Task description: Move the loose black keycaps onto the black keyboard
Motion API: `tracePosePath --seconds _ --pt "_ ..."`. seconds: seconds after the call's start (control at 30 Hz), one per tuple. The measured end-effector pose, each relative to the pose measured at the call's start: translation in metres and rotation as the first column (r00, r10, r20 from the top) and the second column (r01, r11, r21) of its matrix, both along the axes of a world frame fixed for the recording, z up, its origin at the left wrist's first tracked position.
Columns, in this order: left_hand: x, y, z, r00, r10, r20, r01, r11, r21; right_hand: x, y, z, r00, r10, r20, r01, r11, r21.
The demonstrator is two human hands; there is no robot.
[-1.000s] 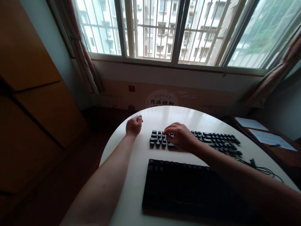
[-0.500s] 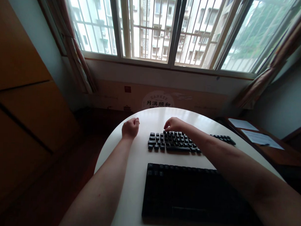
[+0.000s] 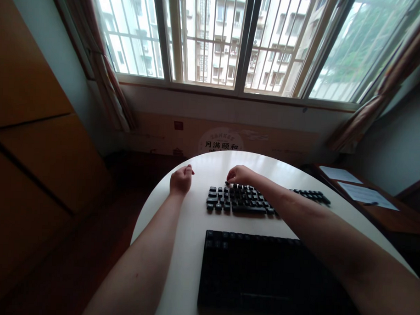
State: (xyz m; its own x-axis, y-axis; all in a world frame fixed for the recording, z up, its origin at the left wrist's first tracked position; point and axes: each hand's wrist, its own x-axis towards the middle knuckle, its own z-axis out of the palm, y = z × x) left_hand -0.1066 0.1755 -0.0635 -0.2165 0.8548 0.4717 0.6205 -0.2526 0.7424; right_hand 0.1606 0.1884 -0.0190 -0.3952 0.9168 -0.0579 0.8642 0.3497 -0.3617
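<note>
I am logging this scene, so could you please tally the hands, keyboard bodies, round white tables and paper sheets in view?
Hands (left hand, right hand): 2
Keyboard body: 1
Round white table: 1
Paper sheets: 2
Total: 6

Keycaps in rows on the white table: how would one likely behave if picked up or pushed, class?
The keycaps would probably feel light, most looking small beside the right hand. They may slide easily when pushed, as the white table looks smooth and glossy. Their blocky shapes make them seem unlikely to roll.
</note>
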Motion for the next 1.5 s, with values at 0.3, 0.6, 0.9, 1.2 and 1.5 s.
tracePosePath --seconds 0.3,0.6,0.9,1.2,1.5 --pt "-0.001 0.000 0.000 1.000 0.004 0.012 -0.004 1.000 -0.025 -0.005 -0.004 -0.002 0.999 0.016 -0.029 -0.015 0.999 0.045" --pt "-0.002 0.001 0.001 1.000 0.013 -0.001 -0.013 0.999 -0.049 -0.012 -0.002 -0.012 1.000 0.017 -0.019 -0.015 0.995 0.096" --pt "0.000 0.001 -0.001 1.000 0.011 -0.001 -0.012 0.999 -0.050 -0.018 -0.043 0.011 0.963 0.063 -0.263 0.027 0.945 0.325" --pt "0.003 0.001 -0.003 1.000 0.021 -0.012 -0.022 0.998 -0.054 0.003 -0.208 0.008 0.879 0.335 -0.340 -0.195 0.902 0.384" --pt "0.004 -0.003 0.000 0.999 0.028 -0.027 -0.030 0.998 -0.055 0.000 -0.229 -0.028 0.869 0.406 -0.282 -0.220 0.828 0.515"
